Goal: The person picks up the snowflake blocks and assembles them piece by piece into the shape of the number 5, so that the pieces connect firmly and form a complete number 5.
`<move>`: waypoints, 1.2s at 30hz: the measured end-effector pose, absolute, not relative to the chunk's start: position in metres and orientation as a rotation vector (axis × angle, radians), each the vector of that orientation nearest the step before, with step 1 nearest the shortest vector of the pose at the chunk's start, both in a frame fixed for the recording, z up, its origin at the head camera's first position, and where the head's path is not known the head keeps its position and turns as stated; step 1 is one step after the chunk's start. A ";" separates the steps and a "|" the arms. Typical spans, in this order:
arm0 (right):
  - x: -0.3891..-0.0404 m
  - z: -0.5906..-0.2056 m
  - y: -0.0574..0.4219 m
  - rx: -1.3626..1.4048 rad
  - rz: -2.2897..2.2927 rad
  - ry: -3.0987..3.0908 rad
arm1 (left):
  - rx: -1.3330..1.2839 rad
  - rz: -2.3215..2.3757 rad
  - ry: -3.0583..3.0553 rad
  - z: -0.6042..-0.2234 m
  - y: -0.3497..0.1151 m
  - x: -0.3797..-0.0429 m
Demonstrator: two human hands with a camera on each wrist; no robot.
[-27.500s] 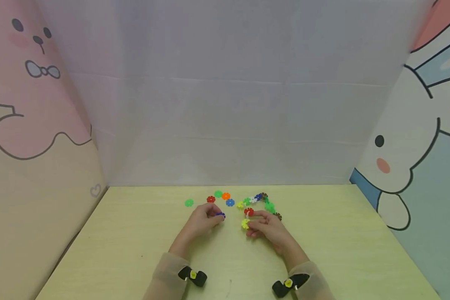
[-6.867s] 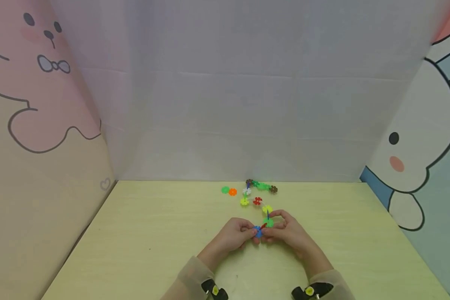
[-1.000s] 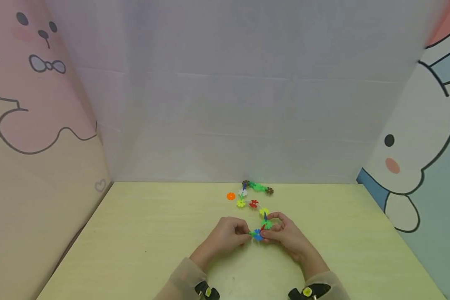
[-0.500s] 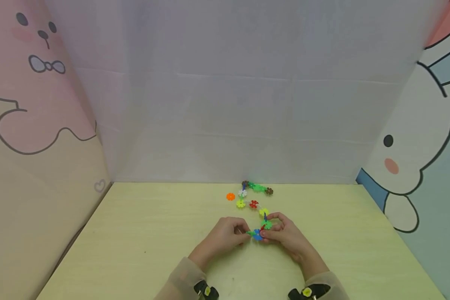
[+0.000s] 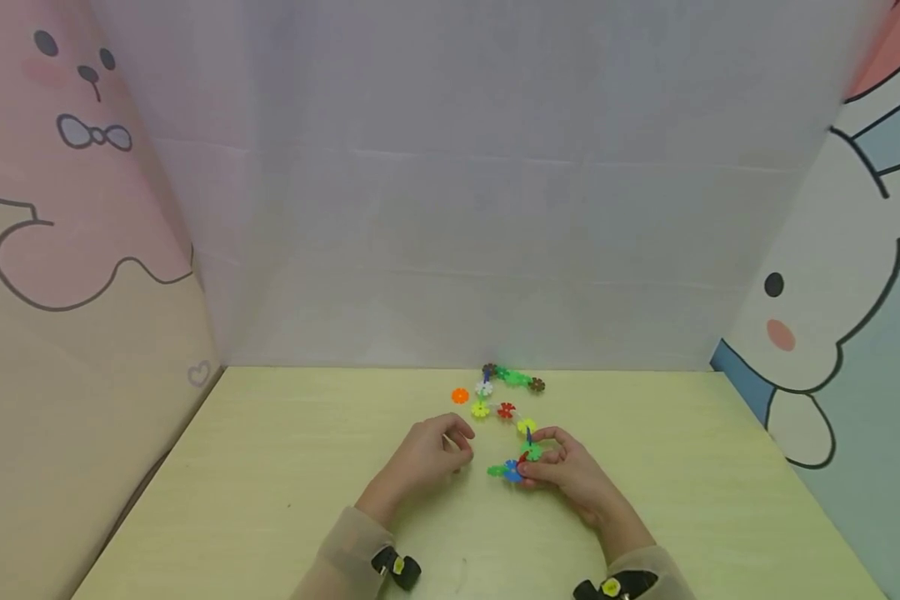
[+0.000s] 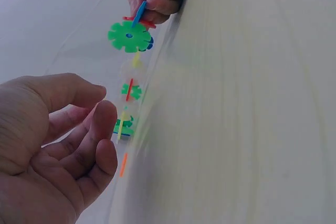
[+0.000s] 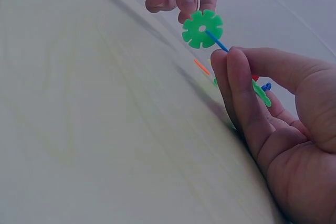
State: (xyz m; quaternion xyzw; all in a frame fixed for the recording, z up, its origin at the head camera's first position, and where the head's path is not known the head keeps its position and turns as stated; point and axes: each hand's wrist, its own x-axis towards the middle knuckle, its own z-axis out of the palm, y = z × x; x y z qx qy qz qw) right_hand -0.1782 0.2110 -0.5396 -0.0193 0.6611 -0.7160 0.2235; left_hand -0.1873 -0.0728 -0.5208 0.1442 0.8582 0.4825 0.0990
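My right hand pinches the near end of a chain of interlocking snowflake discs, its thumb and fingertips at a blue disc. Slotted onto that blue disc is a green disc, sticking out to the left. Beyond the fingers, the chain runs back through a second green disc, a yellow disc and a red disc, then bends on to a brown disc near the back edge. Left of the chain end, my left hand is held with loosely bent fingers and nothing between them.
One loose orange disc lies on the pale wooden table, left of the chain's far part. A white curtain rises behind the table, with cartoon-printed panels on both sides.
My left hand has let go of the green disc and drawn back leftward. Compared with the oldest frame, the chain is longer, and of several loose discs only the orange one still lies apart.
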 end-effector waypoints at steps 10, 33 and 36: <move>-0.177 -0.543 0.210 -0.066 -1.984 1.805 | 0.203 1.445 2.728 -0.528 -0.085 -0.230; -0.177 -0.543 0.212 -0.091 -1.986 1.805 | 0.304 1.223 2.794 -0.549 -0.082 -0.276; -0.177 -0.542 0.212 -0.090 -1.987 1.809 | 0.291 1.218 2.798 -0.547 -0.080 -0.276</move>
